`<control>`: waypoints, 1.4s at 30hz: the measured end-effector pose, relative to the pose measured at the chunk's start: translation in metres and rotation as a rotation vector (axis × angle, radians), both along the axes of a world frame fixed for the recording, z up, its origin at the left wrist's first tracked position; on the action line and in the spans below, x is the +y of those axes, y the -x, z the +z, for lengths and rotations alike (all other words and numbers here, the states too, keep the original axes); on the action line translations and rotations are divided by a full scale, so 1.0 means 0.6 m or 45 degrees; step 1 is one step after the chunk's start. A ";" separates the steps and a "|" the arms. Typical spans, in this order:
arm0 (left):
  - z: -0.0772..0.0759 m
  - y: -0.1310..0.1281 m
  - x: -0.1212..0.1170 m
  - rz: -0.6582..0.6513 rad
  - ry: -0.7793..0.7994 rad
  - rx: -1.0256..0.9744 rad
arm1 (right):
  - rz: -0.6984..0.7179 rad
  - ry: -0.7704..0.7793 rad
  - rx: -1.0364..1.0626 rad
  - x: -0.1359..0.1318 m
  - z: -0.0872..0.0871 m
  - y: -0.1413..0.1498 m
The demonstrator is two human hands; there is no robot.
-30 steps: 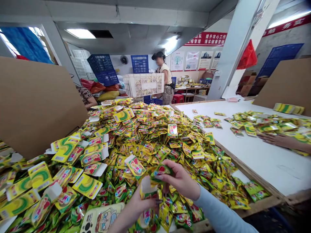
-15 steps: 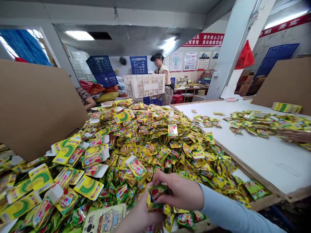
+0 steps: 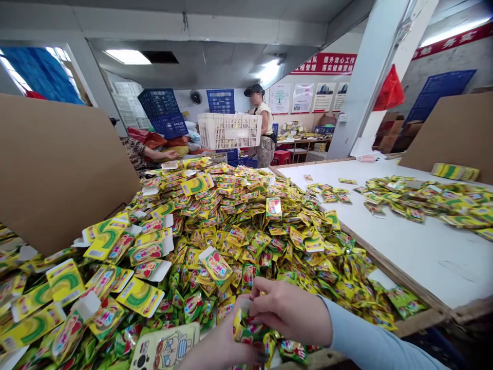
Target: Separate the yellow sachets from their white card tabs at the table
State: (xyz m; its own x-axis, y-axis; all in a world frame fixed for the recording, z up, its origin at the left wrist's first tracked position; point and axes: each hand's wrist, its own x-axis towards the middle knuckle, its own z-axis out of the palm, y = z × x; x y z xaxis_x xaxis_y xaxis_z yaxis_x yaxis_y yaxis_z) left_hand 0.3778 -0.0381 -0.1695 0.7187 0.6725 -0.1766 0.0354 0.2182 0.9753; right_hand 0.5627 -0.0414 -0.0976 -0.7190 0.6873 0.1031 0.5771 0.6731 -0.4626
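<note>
At the bottom centre, my left hand (image 3: 225, 336) is closed around a small yellow and green carton (image 3: 241, 329). A whitish edge, like a flap, shows at the carton's top. My right hand (image 3: 285, 311), in a light blue sleeve, has its bent fingers pressed together on the carton's upper end; its fingertips are partly hidden. Around both hands spreads a big heap of small shiny green and yellow packets (image 3: 194, 306). Flat cartons with white flaps, such as a yellow one (image 3: 140, 298), lie on the heap to the left. A phone in a cartoon case (image 3: 167, 347) lies beside my left hand.
A cardboard sheet (image 3: 61, 169) stands at the left. Beyond a wooden rail (image 3: 389, 267) is a white tabletop (image 3: 416, 252) with filled cartons (image 3: 419, 192). Behind the heap, a person (image 3: 264, 118) carries a white crate (image 3: 231, 131); another person's arm (image 3: 159, 154) shows at left.
My right fingers have shifted up to the carton's top; the packet seen there is now mostly hidden. The white crate rose slightly. A co-worker's hand left the right edge; the left person's arm stretched out.
</note>
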 end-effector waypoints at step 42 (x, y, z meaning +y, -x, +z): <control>-0.007 -0.037 -0.062 0.039 -0.033 -0.082 | -0.450 0.246 0.650 -0.126 -0.073 -0.019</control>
State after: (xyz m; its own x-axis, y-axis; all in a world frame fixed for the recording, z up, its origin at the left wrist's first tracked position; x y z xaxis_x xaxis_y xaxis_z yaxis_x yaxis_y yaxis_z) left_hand 0.4001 -0.0754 -0.1735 0.7073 0.6979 -0.1128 -0.0339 0.1929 0.9806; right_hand 0.5743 -0.1169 -0.1412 -0.3396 0.9137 0.2231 0.4239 0.3604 -0.8309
